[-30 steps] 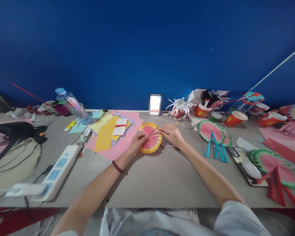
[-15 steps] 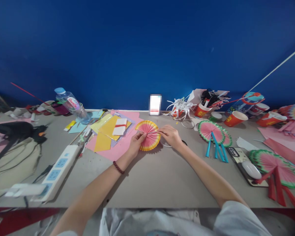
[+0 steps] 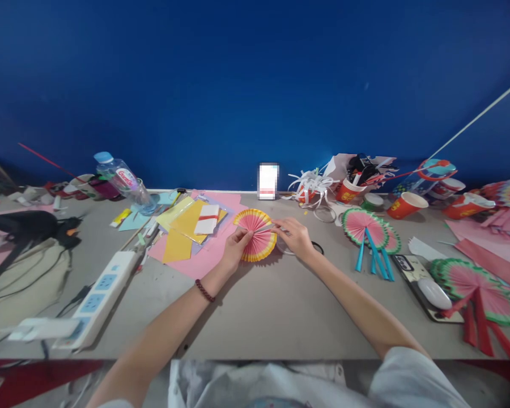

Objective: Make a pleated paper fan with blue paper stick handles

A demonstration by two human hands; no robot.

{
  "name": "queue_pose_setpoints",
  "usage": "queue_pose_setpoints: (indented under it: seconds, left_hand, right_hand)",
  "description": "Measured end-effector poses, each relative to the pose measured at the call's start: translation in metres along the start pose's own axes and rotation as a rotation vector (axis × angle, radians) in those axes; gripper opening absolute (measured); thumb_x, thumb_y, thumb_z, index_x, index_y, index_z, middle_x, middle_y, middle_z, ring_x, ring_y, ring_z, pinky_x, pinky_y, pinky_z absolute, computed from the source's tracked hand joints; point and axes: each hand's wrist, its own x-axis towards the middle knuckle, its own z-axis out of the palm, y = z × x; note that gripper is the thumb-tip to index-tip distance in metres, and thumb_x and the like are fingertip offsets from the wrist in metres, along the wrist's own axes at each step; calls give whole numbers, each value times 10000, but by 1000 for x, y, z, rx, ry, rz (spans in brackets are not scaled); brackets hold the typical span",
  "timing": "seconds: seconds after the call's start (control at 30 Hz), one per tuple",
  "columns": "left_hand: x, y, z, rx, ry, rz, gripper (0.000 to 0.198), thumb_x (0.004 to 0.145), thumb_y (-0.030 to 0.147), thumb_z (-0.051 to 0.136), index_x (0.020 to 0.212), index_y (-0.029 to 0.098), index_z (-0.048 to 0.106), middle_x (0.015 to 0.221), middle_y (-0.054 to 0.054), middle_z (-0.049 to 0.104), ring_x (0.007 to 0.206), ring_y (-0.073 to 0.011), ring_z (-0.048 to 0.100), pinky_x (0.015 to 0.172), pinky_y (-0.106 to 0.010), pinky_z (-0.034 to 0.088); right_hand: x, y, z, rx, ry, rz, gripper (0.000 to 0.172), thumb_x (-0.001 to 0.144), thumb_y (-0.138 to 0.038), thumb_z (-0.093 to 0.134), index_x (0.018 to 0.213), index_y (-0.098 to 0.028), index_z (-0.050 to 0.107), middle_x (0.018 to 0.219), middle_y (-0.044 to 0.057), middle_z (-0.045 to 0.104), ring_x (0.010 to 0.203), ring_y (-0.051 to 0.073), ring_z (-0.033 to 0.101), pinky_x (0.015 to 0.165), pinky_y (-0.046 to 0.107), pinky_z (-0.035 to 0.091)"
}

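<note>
Pink pleated paper disc: left hand pinching its left side; right hand at right edge, cannot tell grip.

Paper fan there between left grip and right grip, screen beyond them both, power strip on the tabletop leftward of them, mouse well off to their right!

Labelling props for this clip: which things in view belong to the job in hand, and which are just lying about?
In the job:
- pink pleated paper disc with yellow rim, pinched in the left hand; right hand at its edge

Apparently just lying about:
- clear plastic bottle with blue cap
- long white plastic power strip
- white oval mouse
</note>
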Motion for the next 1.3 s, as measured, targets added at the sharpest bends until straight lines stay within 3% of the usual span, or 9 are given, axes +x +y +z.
queue_pose_setpoints:
  seconds: [0.17, 0.3, 0.4, 0.63, 0.9, 1.3]
  left_hand:
    - [-1, 0, -1, 5, -10, 10, 276, 674, 426, 710, 694, 170, 607, 724, 7, 594, 684, -128, 531, 639, -236, 411]
    - [0, -1, -2, 4, 23, 13, 276, 675, 427, 707, 693, 172, 602, 714, 12, 586, 665, -120, 521, 619, -227, 400]
    - [1, -1, -2, 7, 58, 19, 278, 670, 432, 707, 702, 174, 608, 712, 10, 584, 681, -126, 525, 630, -227, 402]
    - [-1, 0, 1, 11, 39, 19, 257, 661, 411, 719, 706, 176, 623, 713, 14, 602, 681, -123, 533, 647, -232, 410]
    - [-3, 3, 5, 82, 26, 11, 267, 649, 418, 716, 668, 177, 600, 716, -1, 627, 701, -148, 563, 672, -258, 428]
    - [-5, 3, 5, 75, -1, -20, 285, 632, 421, 733, 700, 167, 624, 756, -23, 646, 725, -162, 579, 685, -268, 442]
  right_hand:
    - [1, -2, -6, 22, -78, 39, 229, 871, -330, 564, 1048, -225, 664, 818, 59, 685, 799, 200, 611, 756, 341, 515]
    - [6, -7, -10, 201, -185, 233, 276, 829, -332, 612, 1082, -227, 645, 871, 51, 677, 809, 174, 626, 667, 273, 543]
    - [8, -6, -11, 364, -239, 361, 357, 784, -318, 651, 1124, -221, 608, 880, 35, 683, 771, 153, 642, 713, 280, 546]
    - [5, -2, -10, 427, -176, 495, 248, 746, -333, 665, 936, -176, 644, 836, 56, 690, 765, 168, 655, 737, 311, 539]
    - [4, -15, -13, 212, -56, 367, 239, 813, -338, 598, 1015, -229, 663, 888, 50, 700, 805, 177, 655, 630, 255, 539]
    - [1, -7, -13, 74, -39, 219, 196, 857, -318, 568, 995, -263, 695, 923, 40, 720, 844, 196, 649, 705, 306, 547]
